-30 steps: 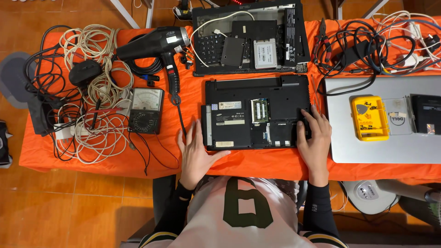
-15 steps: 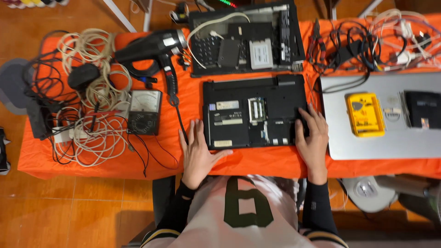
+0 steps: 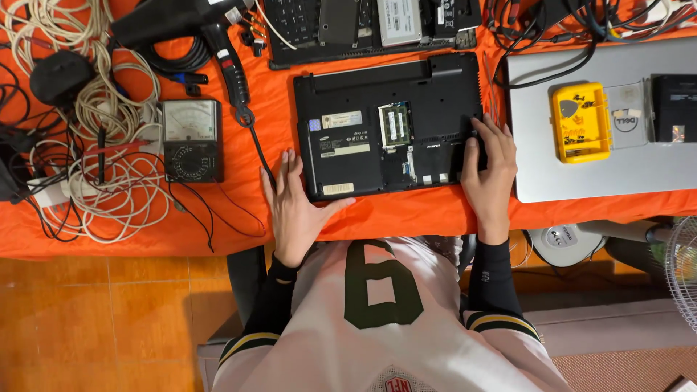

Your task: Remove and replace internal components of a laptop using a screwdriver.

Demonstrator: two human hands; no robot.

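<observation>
Laptop: black laptop [image 3: 388,123], flipped bottom-up, centre of the orange-draped surface [image 3: 406,214], near edge. Memory bay open, green memory modules [image 3: 396,125] exposed.
Left hand: left hand [image 3: 294,207] flat on the cloth, fingers spread, just beside the laptop's near-left corner; thumb along the near edge. Holds nothing.
Right hand: right hand [image 3: 490,170] lying on the laptop's right end, fingers loosely spread over the near-right corner, fingertips on the black casing. No pinch, nothing gripped.
Left of laptop: analog multimeter [image 3: 192,139], black, face up; thin black lead runs past it toward the left hand.
Far left: black hair dryer [image 3: 174,22], handle pointing toward the laptop; coiled black cord under it.
Left edge: tangle of white cables [image 3: 109,167] mixed with black leads, black power adapter [image 3: 59,74] among them.
Far centre: second opened laptop [image 3: 363,25], keyboard and internals showing, touching or nearly touching the far edge of the black one.
Right: silver laptop [image 3: 602,138], lid closed, with a yellow parts case [image 3: 579,122] on top and a black drive-like block [image 3: 674,107] to its right.
Far right: bundle of black cables [image 3: 559,22].
Below surface: white round device [image 3: 563,243] near the right sleeve; fan grille at far right edge.
</observation>
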